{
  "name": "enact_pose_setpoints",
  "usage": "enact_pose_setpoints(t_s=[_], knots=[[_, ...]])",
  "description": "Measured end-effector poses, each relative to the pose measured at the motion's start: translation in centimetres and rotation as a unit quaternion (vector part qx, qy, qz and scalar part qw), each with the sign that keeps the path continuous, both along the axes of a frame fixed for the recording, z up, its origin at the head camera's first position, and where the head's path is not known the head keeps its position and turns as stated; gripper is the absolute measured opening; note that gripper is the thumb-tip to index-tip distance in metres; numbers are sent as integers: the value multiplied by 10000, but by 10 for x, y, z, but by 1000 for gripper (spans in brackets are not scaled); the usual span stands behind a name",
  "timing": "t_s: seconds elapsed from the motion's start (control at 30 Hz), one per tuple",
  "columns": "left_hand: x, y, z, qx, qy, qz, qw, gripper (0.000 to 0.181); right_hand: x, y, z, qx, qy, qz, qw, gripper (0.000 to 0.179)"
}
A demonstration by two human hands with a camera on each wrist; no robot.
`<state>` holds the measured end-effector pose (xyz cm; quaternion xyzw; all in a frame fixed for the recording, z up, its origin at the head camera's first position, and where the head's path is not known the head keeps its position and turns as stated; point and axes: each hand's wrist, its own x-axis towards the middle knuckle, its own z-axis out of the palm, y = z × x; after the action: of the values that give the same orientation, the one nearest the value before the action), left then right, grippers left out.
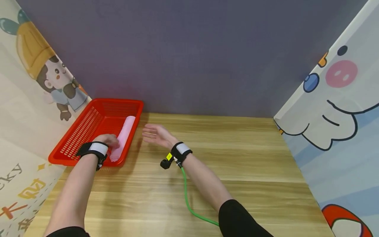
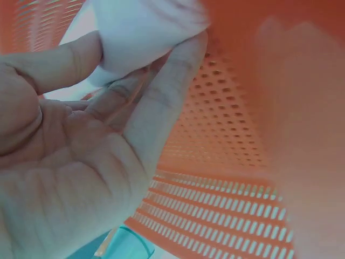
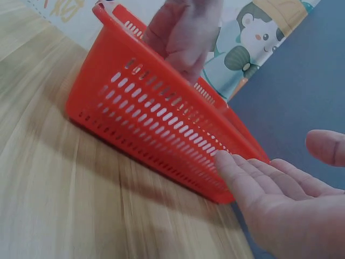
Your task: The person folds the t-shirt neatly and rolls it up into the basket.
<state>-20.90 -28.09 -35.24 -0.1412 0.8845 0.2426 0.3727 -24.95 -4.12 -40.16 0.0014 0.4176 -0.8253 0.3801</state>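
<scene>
A pink rolled cloth lies lengthwise along the right side of a red plastic basket. My left hand reaches into the basket and holds the roll near its middle. In the left wrist view, thumb and fingers pinch the pale roll from two sides. Just right of the basket, my right hand hovers over the table with straight fingers and holds nothing. The right wrist view has this hand beside the basket's slotted outer wall.
A wood-grain table spreads to the right of the basket. Behind it stands a dark grey panel. Printed cartoon panels close in the left and right. From the right wrist's camera a green cable runs toward the sleeve.
</scene>
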Motion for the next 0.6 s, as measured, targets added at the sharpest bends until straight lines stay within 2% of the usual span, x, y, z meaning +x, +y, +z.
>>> enact_pose_setpoints(t_s=[0.07,0.17,0.3,0.33,0.4,0.5,0.6], knots=[[2,1,-1,-89,15,295,9995,70,-1,5,-2,-18,-11,39,10000,50],[6,3,0,-321,75,382,9987,69,-1,13,-3,35,86,71,9999,51],[9,7,2,-605,56,55,9981,72,-1,26,-3,162,229,0,9996,51],[9,7,2,-583,29,103,9982,75,-1,30,-2,212,277,-41,9994,51],[9,8,2,-616,51,-97,9980,75,-2,40,-1,305,366,-147,9988,50],[6,11,7,-576,433,-500,9961,70,-3,59,0,495,584,-342,9965,48],[4,26,18,-454,1336,-773,9870,68,-4,84,1,834,934,-631,9901,47]])
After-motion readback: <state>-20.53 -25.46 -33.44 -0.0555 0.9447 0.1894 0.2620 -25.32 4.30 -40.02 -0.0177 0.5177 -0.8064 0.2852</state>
